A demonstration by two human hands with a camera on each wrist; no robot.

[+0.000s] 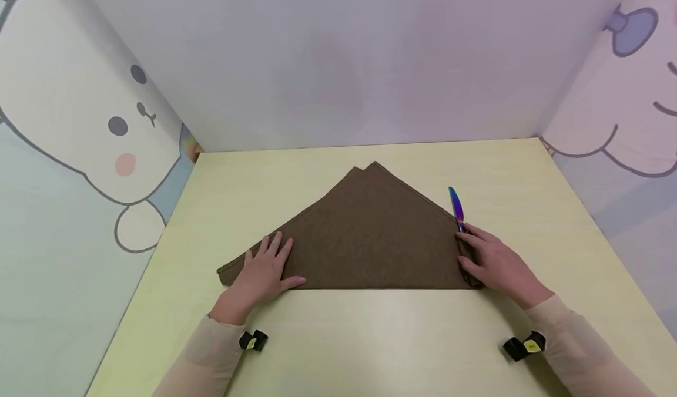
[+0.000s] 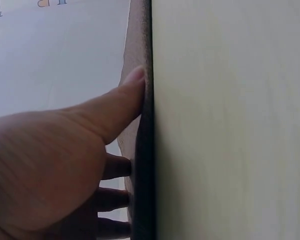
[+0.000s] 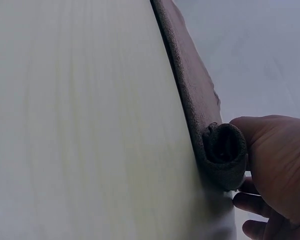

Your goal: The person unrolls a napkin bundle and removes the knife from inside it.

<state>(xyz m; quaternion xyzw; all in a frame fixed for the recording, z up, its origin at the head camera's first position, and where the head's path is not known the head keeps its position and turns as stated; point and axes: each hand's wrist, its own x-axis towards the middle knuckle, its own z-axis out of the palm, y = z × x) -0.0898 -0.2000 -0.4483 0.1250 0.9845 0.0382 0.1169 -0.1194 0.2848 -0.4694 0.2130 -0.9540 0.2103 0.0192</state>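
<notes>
A brown cloth (image 1: 370,238), folded into a wide triangle, lies with its long edge toward me. At its left part my left hand (image 1: 259,276) rests with spread fingers, the thumb along the near edge; the left wrist view shows that thumb (image 2: 122,105) on the fold. My right hand (image 1: 497,262) holds the cloth's right corner, which is curled into a roll (image 3: 227,172). A table knife (image 1: 456,206) with a shiny blue-purple blade sticks out past the fingers at the roll, pointing away from me. Its handle is mostly hidden by cloth and hand.
Everything lies on a pale wooden table (image 1: 381,338). A plain whitish wall panel (image 1: 338,62) stands along the table's back edge. Cartoon-printed panels (image 1: 69,115) flank it on both sides. Each wrist wears a small black camera (image 1: 254,341).
</notes>
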